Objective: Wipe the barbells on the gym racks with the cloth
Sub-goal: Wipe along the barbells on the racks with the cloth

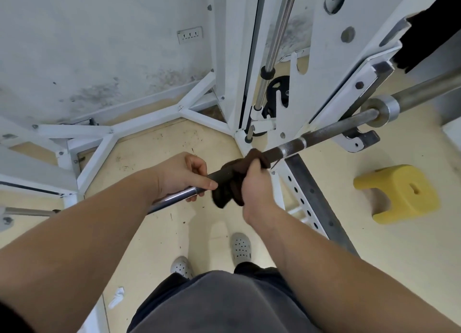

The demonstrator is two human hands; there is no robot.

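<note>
White rack beyond both hands. Barbell slants from rack down-left through both hands. Yellow stool on floor, right of right hand. Left hand, arm outstretched, curls round bare shaft. Right hand just beside it clenches brown cloth wrapped around bar.

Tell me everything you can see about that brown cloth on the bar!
The cloth is dark brown, soft-looking and crumpled. It is wrapped around the barbell, with a bunched end hanging below. The right hand grips it against the bar, covering part of it. The left hand holds the bare bar just beside it. Whether it is wet or dry cannot be told.
</note>
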